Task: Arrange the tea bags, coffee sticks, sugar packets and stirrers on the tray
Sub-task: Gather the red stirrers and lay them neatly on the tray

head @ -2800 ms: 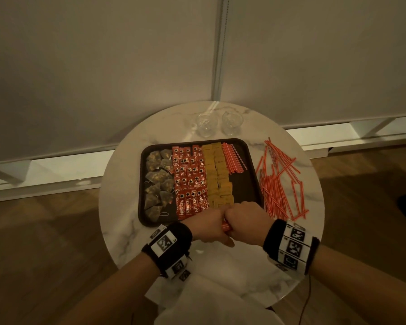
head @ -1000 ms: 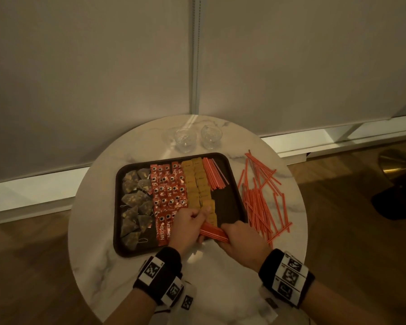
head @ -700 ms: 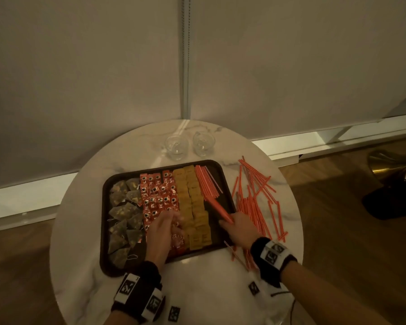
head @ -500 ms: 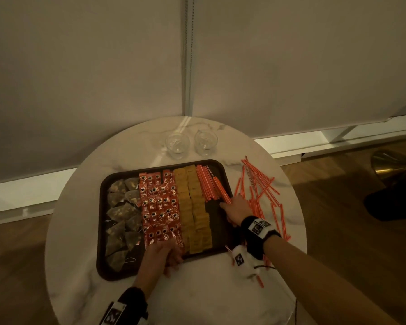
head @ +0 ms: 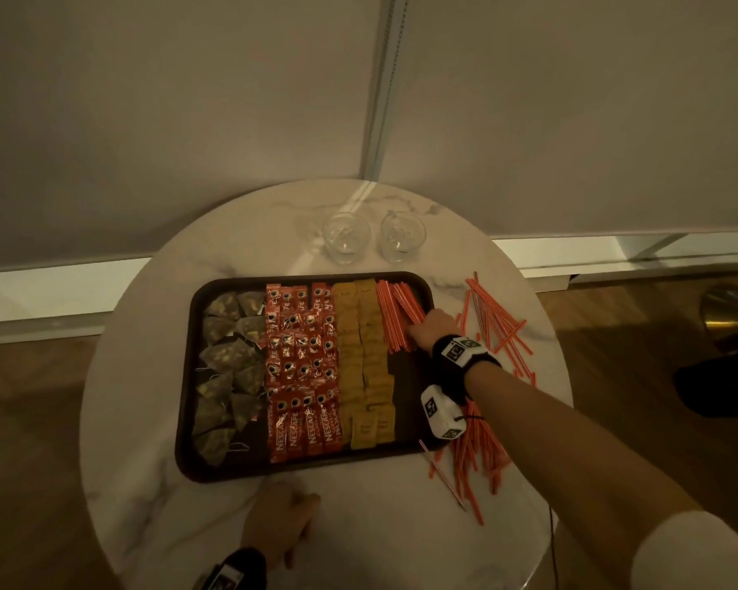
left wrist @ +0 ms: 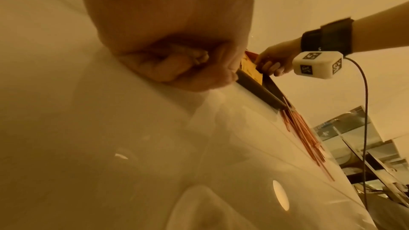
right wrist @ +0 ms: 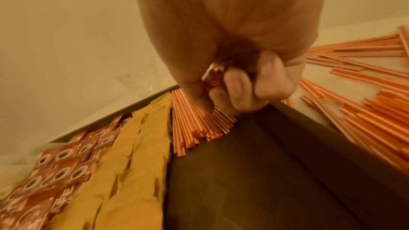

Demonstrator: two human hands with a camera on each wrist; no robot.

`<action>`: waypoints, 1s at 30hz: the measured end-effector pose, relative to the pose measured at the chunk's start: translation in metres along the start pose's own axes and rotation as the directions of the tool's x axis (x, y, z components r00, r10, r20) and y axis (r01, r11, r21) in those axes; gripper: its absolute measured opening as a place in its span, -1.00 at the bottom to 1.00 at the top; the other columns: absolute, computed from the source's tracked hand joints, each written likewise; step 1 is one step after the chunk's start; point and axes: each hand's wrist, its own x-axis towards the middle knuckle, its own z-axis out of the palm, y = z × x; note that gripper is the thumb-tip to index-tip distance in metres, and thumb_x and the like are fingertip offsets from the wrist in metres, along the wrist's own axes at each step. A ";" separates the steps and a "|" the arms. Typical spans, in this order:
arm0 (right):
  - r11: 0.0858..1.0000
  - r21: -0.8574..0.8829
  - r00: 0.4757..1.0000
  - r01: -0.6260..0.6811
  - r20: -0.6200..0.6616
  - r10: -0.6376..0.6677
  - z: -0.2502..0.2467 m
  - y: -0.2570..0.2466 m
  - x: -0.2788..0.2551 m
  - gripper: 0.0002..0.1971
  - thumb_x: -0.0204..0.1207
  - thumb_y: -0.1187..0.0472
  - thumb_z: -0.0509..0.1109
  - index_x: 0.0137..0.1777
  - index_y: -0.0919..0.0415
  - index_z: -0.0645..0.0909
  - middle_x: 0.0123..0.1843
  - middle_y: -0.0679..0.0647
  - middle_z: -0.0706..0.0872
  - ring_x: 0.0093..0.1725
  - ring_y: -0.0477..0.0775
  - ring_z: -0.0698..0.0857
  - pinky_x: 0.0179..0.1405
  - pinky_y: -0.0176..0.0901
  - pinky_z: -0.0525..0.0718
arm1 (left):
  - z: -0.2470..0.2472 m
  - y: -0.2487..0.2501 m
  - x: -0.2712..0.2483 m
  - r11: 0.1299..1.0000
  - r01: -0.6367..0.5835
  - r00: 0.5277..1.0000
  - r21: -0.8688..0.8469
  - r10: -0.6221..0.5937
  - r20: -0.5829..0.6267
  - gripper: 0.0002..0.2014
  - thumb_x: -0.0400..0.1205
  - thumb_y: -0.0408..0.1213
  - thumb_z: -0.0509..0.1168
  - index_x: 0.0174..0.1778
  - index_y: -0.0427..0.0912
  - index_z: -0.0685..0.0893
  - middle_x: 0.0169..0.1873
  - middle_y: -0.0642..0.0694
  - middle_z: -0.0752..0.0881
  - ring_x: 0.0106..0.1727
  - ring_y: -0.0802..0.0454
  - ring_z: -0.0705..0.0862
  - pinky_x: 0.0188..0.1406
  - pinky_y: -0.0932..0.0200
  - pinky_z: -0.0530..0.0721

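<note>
1. The tray [head: 188, 376] is seen on the round marble counter [head: 137, 483], with two glasses [head: 346, 238] just behind its far edge.
2. On the tray, four columns are laid side by side from left to right: tea bags [head: 226, 368], coffee sticks [head: 301, 368], sugar packets [head: 365, 364] and a bundle of stirrers [head: 395, 317] in the far right corner.
3. The near right part of the tray floor is left bare.
4. The right hand [head: 429, 330] is held over the tray's right side; in the right wrist view its grip [right wrist: 234, 83] is curled, and several stirrers are pinched between thumb and fingers above the bundle.
5. Loose stirrers [head: 486, 419] are scattered on the counter just right of the tray, some touching its rim.
6. The left hand [head: 280, 530] is rested on the counter just before the tray's near edge; in the left wrist view its fingers [left wrist: 175, 69] are curled under the palm and nothing is held.
</note>
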 end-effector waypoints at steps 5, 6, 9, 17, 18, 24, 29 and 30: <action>0.999 -0.011 0.999 0.045 0.022 -0.045 0.002 0.000 0.001 -0.78 0.60 0.16 0.36 -0.22 0.26 0.50 -0.05 0.31 0.79 -0.25 0.25 0.74 -0.10 0.12 0.80 | 0.001 -0.001 -0.001 0.998 0.014 1.000 0.062 -0.014 -0.007 -0.43 0.66 -0.12 0.31 -0.75 -0.10 0.56 -0.70 -0.04 0.61 -0.69 0.07 0.59 -0.58 0.33 0.54; 0.998 -0.023 0.998 0.053 0.025 -0.052 0.001 0.000 -0.001 -0.78 0.60 0.15 0.36 -0.22 0.25 0.50 -0.05 0.31 0.79 -0.21 0.28 0.77 -0.08 0.14 0.81 | 0.001 -0.001 -0.001 0.998 0.016 1.000 0.058 -0.016 -0.009 -0.44 0.67 -0.12 0.31 -0.72 -0.11 0.56 -0.69 -0.05 0.62 -0.69 0.08 0.59 -0.59 0.33 0.54; 0.992 -0.097 0.996 0.082 0.038 -0.078 -0.003 -0.001 -0.002 -0.78 0.60 0.12 0.36 -0.15 0.28 0.54 -0.05 0.30 0.78 -0.14 0.33 0.81 -0.06 0.18 0.83 | 0.002 0.001 -0.003 0.996 0.029 0.999 0.082 -0.028 -0.020 -0.51 0.68 -0.08 0.30 -0.61 -0.12 0.59 -0.68 -0.01 0.61 -0.70 0.13 0.57 -0.54 0.32 0.53; 0.915 -0.357 0.982 0.189 0.072 -0.175 -0.017 -0.006 -0.006 -0.77 0.59 0.05 0.34 -0.17 0.21 0.53 -0.16 0.18 0.70 -0.26 0.20 0.73 -0.14 0.04 0.80 | 0.005 0.000 -0.005 0.992 0.019 0.997 0.121 -0.011 -0.071 -0.54 0.67 -0.02 0.30 -0.56 -0.11 0.59 -0.72 0.04 0.60 -0.69 0.21 0.57 -0.42 0.28 0.54; 0.896 -0.395 0.979 0.202 0.064 -0.193 -0.019 -0.007 -0.007 -0.77 0.60 0.04 0.34 -0.17 0.20 0.52 -0.16 0.16 0.68 -0.26 0.17 0.71 -0.19 0.01 0.77 | 0.005 -0.001 -0.004 0.993 0.019 0.998 0.114 -0.011 -0.069 -0.54 0.67 -0.03 0.30 -0.55 -0.12 0.60 -0.72 0.04 0.60 -0.69 0.20 0.57 -0.44 0.30 0.54; 0.767 -0.597 0.953 0.235 -0.014 -0.303 -0.019 -0.009 -0.008 -0.75 0.62 0.01 0.30 -0.03 0.23 0.57 -0.15 0.11 0.61 -0.16 0.14 0.68 -0.16 -0.02 0.70 | 0.005 -0.003 -0.002 0.992 0.015 0.999 0.125 -0.009 -0.047 -0.53 0.69 -0.04 0.28 -0.55 -0.13 0.60 -0.69 0.03 0.62 -0.69 0.18 0.57 -0.45 0.34 0.57; 0.790 -0.489 0.915 0.369 0.041 -0.402 0.001 -0.003 -0.004 -0.79 0.69 0.16 0.20 0.13 0.29 0.54 -0.05 0.19 0.69 -0.13 0.19 0.70 -0.14 0.06 0.71 | 0.004 -0.002 -0.001 0.983 0.016 0.998 0.182 -0.003 -0.069 -0.50 0.66 0.00 0.28 -0.61 -0.10 0.59 -0.76 0.07 0.57 -0.69 0.27 0.55 -0.29 0.29 0.61; 0.803 -0.464 0.916 0.375 0.051 -0.399 0.004 -0.003 -0.005 -0.80 0.69 0.18 0.19 0.13 0.30 0.54 -0.04 0.21 0.70 -0.12 0.21 0.71 -0.11 0.09 0.72 | 0.004 -0.002 0.000 0.983 0.011 0.997 0.185 0.004 -0.076 -0.50 0.65 0.01 0.29 -0.62 -0.10 0.59 -0.76 0.06 0.57 -0.69 0.27 0.56 -0.27 0.27 0.63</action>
